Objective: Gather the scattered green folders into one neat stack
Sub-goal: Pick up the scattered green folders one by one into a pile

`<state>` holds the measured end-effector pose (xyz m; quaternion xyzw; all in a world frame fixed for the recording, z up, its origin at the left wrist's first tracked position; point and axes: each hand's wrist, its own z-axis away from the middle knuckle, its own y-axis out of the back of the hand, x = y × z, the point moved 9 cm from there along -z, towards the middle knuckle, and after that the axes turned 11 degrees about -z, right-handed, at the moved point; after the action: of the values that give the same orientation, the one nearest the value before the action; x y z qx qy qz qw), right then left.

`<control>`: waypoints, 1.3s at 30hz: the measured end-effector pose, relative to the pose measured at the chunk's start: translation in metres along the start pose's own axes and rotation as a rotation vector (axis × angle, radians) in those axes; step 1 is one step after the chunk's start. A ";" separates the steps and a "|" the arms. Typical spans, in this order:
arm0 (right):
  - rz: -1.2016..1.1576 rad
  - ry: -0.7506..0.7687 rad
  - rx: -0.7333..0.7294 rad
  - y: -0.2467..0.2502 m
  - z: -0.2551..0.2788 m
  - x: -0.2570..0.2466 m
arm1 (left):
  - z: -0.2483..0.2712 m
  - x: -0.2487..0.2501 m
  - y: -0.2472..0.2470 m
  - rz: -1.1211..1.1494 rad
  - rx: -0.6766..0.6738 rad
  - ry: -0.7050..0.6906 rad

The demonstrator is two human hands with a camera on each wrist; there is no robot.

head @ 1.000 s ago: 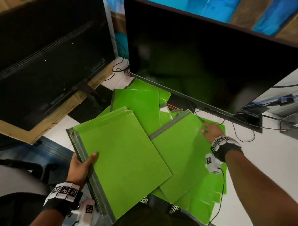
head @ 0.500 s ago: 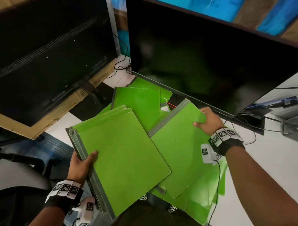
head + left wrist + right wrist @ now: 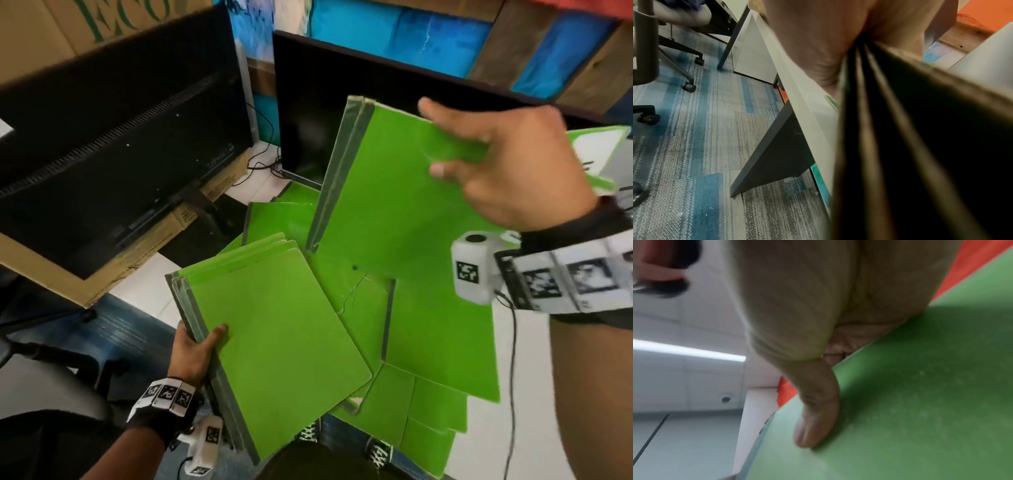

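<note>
My left hand (image 3: 197,346) grips the grey spine edge of a gathered stack of green folders (image 3: 277,335), thumb on top; the left wrist view shows their dark spines (image 3: 890,129) against the palm. High at the right, my right hand (image 3: 496,161) pinches the top edge of one green folder (image 3: 387,192), lifted and tilted above the desk. In the right wrist view the thumb (image 3: 816,426) presses on its green cover (image 3: 920,394). More loose green folders (image 3: 442,346) lie overlapping on the white desk beneath, and others (image 3: 277,219) lie farther back.
Two black monitors stand close behind: one (image 3: 113,164) at the left on a cardboard box (image 3: 102,274), one (image 3: 308,113) at the centre back. Cables (image 3: 263,161) run between them. My shoes (image 3: 380,452) and blue carpet (image 3: 684,146) show below the desk edge.
My right hand has lifted its folder off the pile, up and towards the camera, uncovering the folders beneath. The left hand keeps its hold on the stack.
</note>
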<state>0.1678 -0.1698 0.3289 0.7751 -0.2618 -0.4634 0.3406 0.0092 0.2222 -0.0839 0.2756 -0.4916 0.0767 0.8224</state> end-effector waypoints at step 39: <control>0.006 -0.422 -0.664 -0.383 0.004 0.113 | 0.012 -0.018 -0.004 0.133 -0.170 0.107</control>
<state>0.2482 -0.0108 -0.0285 0.5096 -0.1643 -0.6711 0.5128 -0.0068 0.2150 -0.0963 0.1672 -0.4688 0.1038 0.8611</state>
